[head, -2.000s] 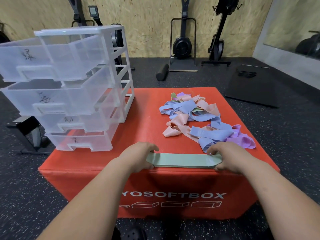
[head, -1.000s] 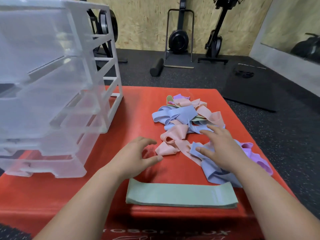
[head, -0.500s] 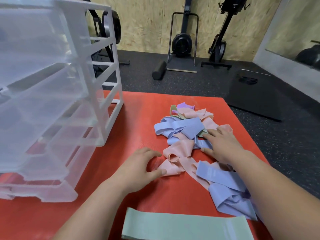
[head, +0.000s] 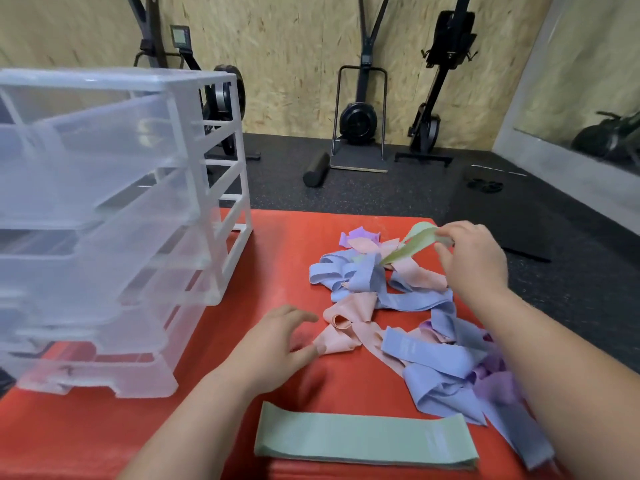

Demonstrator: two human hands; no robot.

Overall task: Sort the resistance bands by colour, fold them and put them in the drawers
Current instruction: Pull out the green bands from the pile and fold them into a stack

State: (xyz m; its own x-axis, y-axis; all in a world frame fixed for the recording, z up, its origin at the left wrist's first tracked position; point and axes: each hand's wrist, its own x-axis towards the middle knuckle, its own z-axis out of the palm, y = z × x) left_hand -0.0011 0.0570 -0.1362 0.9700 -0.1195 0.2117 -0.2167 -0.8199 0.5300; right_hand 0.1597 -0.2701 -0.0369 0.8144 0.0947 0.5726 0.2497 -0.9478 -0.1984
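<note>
- right grip pinches one end of a light green band and holds it lifted over the far side of the pile; the band's other end is tucked among the blue bands
- left grip is open, fingers spread, holding nothing, thumb tip just beside a pink band
- pile: blue, pink and purple bands tangled on the right half of the red surface
- flat green band lies at the surface's near edge
- clear drawer unit stands on the surface's left, drawers partly pulled out
- gym machines stand along the wood wall behind
</note>
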